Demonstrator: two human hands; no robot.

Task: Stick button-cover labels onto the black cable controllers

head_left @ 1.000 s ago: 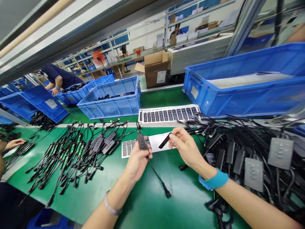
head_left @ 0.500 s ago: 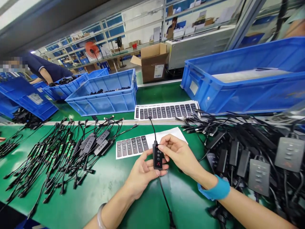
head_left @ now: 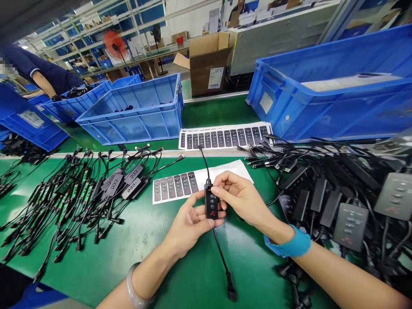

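Note:
A small black inline controller [head_left: 211, 205] with round button marks and a red logo lies across the fingers of my left hand [head_left: 189, 223]. That hand is closed around its lower end and sides. My right hand [head_left: 236, 195], with a blue band at the wrist, presses thumb and fingers on the controller's upper end. One black cable runs up from the controller and another hangs down to a plug [head_left: 231, 292]. Just behind my hands lies a label sheet [head_left: 175, 187], several dark labels on its left part and bare white backing on its right.
Controllers with cables and green boards [head_left: 77, 193] cover the left of the green table [head_left: 138, 257]. Finished-looking controllers [head_left: 350, 225] pile up at right. More label sheets [head_left: 225, 138] lie behind, between blue bins [head_left: 135, 124]. A co-worker's arm [head_left: 45, 83] reaches into a bin at far left.
The view has tilted slightly, so the bench things appear higher. Both hands keep their hold on the controller, with the right thumb still at its upper end.

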